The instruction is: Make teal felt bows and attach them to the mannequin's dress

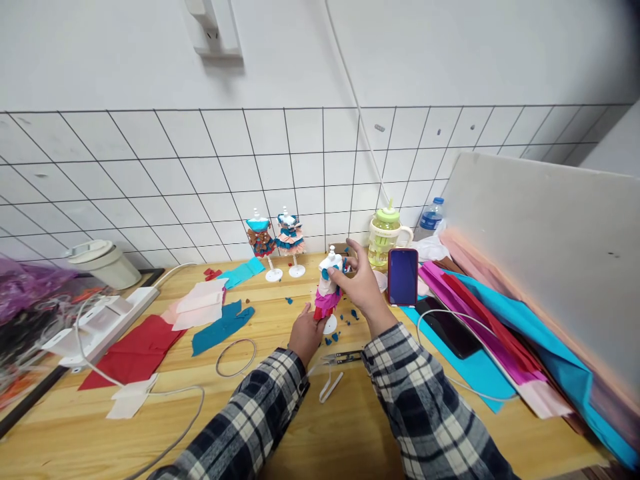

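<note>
A small white dress form on a round base stands at the middle of the wooden table, wearing a white bodice and a magenta and red skirt. My left hand grips its lower skirt from the left. With thumb and fingers curled at the bodice, my right hand touches a small blue piece. Blue scraps lie beside the base. Two dressed forms, one with a brown and turquoise outfit and one with a ruffled outfit, stand behind to the left.
Dark-handled tweezers and a wire ring lie in front. Red cloth and a power strip are left. An upright phone, a green-lidded jug, a black phone and stacked fabrics are right.
</note>
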`<state>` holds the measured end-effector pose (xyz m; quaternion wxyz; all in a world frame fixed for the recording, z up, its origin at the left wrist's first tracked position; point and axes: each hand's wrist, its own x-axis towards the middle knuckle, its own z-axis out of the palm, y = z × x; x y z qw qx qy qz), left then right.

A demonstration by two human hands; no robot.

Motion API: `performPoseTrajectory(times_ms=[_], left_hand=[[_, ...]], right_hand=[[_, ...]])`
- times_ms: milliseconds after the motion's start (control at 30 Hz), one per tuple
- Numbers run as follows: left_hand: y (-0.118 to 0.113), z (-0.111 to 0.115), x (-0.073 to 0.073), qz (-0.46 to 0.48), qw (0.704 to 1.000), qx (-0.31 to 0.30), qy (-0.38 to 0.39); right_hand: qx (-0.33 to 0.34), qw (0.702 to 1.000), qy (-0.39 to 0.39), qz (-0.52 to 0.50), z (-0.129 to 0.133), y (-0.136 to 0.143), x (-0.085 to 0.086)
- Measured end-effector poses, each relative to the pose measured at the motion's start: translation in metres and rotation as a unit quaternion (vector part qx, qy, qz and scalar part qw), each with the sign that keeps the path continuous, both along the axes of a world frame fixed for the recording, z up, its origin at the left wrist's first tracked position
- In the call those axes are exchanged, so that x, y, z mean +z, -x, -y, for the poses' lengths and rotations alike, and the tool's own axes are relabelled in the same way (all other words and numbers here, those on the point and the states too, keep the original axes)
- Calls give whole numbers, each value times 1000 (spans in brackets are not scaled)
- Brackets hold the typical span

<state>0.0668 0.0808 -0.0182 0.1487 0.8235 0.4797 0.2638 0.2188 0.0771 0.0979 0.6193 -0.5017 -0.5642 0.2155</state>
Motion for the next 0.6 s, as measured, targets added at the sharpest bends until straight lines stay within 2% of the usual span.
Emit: performPoseTrajectory(times_ms=[67,200,300,367,500,533,600], left_hand=[[0,0,-1,-2,1000,1,-1],[0,0,-1,-8,1000,-1,-6],[1,0,0,-18,1000,5,-7],[1,0,2,-26,999,19,-4],[2,2,10,-48,998,43,7],[2,2,13,-55,997,45,10],[3,4,18,-72,996,48,21]], right_hand=[[2,1000,0,-4,0,3,0],[51,997,-12,-57,1,3,1],[28,996,-24,-87,12,-7,-9],[-27,998,-4,-53,25,-17,-28],[-104,986,63,114,62,-33,-85],[-103,980,64,156,71,-35,-98],[-47,967,88,235,85,-39,-118]])
